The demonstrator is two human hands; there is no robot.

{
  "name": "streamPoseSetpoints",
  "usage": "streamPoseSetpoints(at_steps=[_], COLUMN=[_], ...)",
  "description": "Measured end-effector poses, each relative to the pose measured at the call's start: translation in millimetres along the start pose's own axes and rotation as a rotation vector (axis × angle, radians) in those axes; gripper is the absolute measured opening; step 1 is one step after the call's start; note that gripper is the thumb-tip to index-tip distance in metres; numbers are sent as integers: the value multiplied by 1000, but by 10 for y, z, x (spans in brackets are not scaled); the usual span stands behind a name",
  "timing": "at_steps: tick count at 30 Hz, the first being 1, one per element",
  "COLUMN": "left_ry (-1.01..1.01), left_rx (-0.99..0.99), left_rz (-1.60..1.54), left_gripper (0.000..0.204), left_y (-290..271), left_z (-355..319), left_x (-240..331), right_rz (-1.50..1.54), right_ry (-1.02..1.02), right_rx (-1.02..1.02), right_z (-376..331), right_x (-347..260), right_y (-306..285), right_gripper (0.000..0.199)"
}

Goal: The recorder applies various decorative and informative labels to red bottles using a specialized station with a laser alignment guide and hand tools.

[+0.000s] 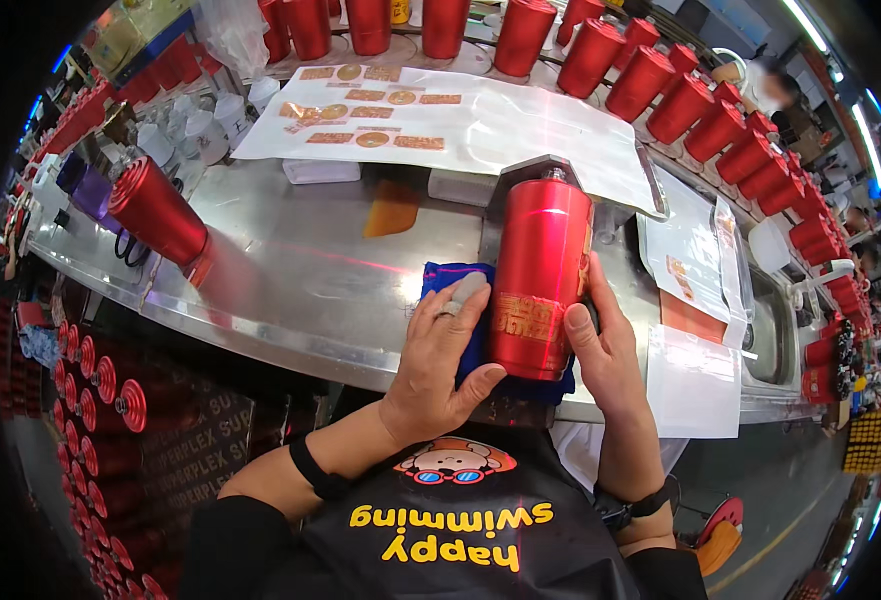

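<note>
A glossy red metal bottle [540, 270] lies tilted toward me over a blue cloth [445, 275], with a gold decal near its lower end. My right hand [608, 345] grips its right side, thumb across the front and fingers partly hidden behind. At its left, my left hand [438, 360] rests by the cloth, fingers stretched and thumb apart beside the bottle's lower end. A small grey piece [472, 288] covers or sits at its fingertips; whether worn or held I cannot tell. A dark angular support [545, 165] shows behind the bottle's top.
Another red bottle [160, 215] leans at the left of the metal table [290, 265]. White sheets with gold decals [375, 115] lie at the back. An amber scraper-like piece [392, 208] is on the metal. Rows of red bottles [605, 55] curve behind; a sink [772, 330] is at right.
</note>
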State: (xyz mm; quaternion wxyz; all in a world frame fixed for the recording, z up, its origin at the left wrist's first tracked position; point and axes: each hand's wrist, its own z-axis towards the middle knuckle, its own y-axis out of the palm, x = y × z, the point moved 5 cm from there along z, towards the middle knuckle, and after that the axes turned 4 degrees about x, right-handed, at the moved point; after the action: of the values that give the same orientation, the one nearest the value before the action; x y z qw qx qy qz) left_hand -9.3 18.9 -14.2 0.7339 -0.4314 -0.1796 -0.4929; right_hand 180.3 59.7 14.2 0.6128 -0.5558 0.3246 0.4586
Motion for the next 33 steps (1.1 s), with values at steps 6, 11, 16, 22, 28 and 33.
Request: streamPoseSetpoints(at_steps=[6, 11, 16, 22, 28, 33], left_ry=[103, 128, 185, 241, 196, 175], left_rx=[-29, -24, -56, -75, -86, -97], left_rz=[163, 192, 292, 244, 303, 152], left_gripper=[75, 71, 72, 83, 89, 90], left_y=[48, 44, 13, 92, 87, 123], left_z=[77, 41, 241, 210, 281, 201], left_x=[31, 8, 261, 99, 268, 22], right_rz=[20, -8, 24, 100, 157, 172], right_ry=[20, 3, 20, 18, 17, 28], right_rx=[13, 12, 9, 15, 16, 35], right_z=[49, 48, 43, 31, 24, -9], right_x=[-15, -1, 45, 23, 56, 126], right_y=[3, 2, -11, -7, -24, -44], right_gripper=[80, 80, 78, 72, 70, 69])
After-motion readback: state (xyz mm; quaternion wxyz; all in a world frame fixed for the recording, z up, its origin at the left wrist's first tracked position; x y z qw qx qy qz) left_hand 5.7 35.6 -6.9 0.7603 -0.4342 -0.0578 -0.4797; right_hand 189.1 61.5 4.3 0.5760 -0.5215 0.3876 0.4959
